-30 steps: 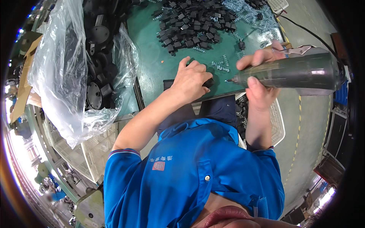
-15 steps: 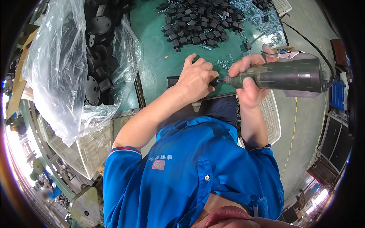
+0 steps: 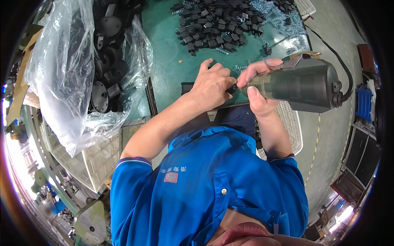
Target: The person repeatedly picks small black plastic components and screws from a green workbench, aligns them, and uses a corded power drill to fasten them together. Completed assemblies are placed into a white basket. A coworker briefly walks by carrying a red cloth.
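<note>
Since half a second ago, the two hands have drawn closer together, and the tip of the electric screwdriver (image 3: 299, 84) now sits right against the left hand (image 3: 212, 86). The right hand (image 3: 257, 88) is clenched around the grey barrel of the screwdriver, thumb underneath, fingers wrapped over the top. The left hand is curled with its fingertips pinched on a small black part (image 3: 232, 89) at the tool's tip; the part itself is mostly hidden. Both hands hover over a dark plate (image 3: 188, 87) near the front edge of the green table (image 3: 168, 53). Farther back lies a heap of small black pieces (image 3: 213, 22) with metal springs (image 3: 279, 18) beside it. To the left stands a clear plastic bag (image 3: 69, 74) of black round parts.
</note>
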The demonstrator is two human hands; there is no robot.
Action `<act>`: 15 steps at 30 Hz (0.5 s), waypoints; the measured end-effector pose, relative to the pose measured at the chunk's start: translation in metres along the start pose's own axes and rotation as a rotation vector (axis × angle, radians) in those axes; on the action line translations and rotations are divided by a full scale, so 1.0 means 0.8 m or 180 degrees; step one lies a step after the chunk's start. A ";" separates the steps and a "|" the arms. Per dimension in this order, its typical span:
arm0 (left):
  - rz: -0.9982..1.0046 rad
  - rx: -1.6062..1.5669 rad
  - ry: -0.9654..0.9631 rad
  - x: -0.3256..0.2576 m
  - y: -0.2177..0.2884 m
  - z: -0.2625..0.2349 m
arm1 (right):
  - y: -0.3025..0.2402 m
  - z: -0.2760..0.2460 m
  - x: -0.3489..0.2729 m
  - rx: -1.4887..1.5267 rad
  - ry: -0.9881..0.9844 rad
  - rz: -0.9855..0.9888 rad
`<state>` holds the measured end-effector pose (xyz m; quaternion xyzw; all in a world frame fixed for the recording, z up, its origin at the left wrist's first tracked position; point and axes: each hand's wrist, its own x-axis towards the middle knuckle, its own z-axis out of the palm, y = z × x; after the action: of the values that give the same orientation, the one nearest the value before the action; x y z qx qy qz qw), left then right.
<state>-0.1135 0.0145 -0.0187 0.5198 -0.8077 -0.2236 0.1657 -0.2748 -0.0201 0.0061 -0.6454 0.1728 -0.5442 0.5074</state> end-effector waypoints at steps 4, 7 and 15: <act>-0.0006 -0.0010 0.0025 -0.001 0.000 0.001 | 0.005 0.001 -0.003 -0.0101 -0.0009 -0.0014; 0.0016 -0.0014 0.0058 -0.001 -0.001 0.001 | 0.007 -0.001 -0.004 -0.0193 -0.0100 -0.0085; 0.0104 0.0052 0.0099 -0.002 -0.002 0.003 | -0.031 0.015 0.025 0.0137 0.0900 0.0050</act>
<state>-0.1129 0.0156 -0.0221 0.5113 -0.8152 -0.2061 0.1776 -0.2656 -0.0194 0.0388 -0.5499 0.2358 -0.6293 0.4960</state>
